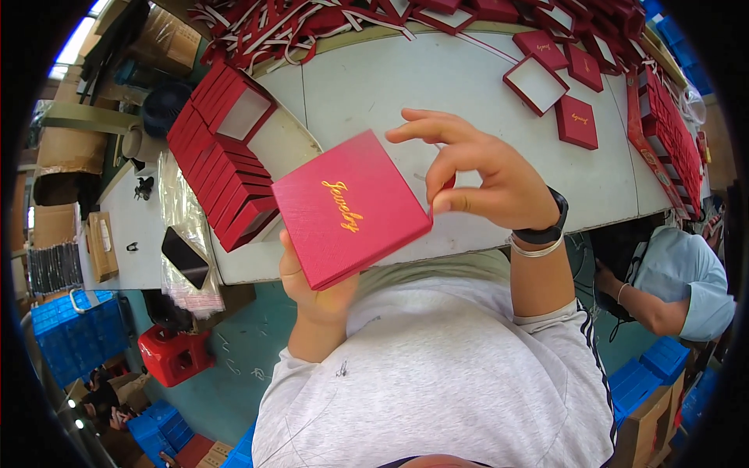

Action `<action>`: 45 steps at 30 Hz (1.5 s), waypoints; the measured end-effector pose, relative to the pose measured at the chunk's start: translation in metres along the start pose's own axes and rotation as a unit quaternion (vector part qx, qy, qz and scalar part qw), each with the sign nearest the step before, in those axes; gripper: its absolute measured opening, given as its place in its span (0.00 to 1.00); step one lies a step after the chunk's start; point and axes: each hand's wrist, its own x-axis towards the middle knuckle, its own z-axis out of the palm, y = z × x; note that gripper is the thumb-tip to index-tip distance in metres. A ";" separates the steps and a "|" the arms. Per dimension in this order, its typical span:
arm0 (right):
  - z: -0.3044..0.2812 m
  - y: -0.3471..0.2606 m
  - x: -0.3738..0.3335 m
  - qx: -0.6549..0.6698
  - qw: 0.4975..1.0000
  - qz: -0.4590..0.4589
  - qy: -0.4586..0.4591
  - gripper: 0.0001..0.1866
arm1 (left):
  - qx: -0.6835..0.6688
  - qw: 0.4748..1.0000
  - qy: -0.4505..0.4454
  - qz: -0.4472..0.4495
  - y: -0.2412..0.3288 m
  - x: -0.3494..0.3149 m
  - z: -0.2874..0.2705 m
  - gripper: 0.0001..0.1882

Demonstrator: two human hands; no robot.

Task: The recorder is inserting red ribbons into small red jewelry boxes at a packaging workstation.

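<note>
A flat square red gift box (pixel 353 209) with gold script lettering on its lid is held up above the table's near edge, tilted. My left hand (pixel 316 285) grips it from below at the near left side, its fingers mostly hidden under the box. At the box's right corner, my right hand (pixel 476 168) has thumb and index finger pinched together. A small bit of red strip, seemingly ribbon (pixel 450 182), shows inside that pinch. The other fingers of this hand are lifted and spread.
Stacked red boxes (pixel 226 168) stand left on the white table (pixel 367 82). Loose red and white ribbons (pixel 312 31) are heaped at the back. More boxes (pixel 577 121) lie right. A phone (pixel 185 257) rests on plastic bags; a red stool (pixel 173 355) stands below. Another person (pixel 675 281) sits right.
</note>
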 end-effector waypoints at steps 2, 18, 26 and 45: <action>-0.001 0.008 0.001 0.061 0.992 -0.070 -0.087 0.08 | 0.121 0.990 0.059 0.053 0.004 -0.006 -0.006 0.22; 0.041 -0.007 -0.010 0.086 0.996 0.006 0.039 0.08 | 0.473 0.827 0.096 0.289 -0.020 0.010 -0.004 0.28; 0.054 -0.023 -0.008 -0.004 0.993 0.033 0.116 0.07 | 0.671 0.678 0.149 0.260 -0.037 0.027 -0.008 0.71; 0.063 -0.020 -0.020 0.044 0.994 0.100 0.008 0.13 | 0.804 0.181 -0.096 0.558 0.001 0.009 0.012 0.56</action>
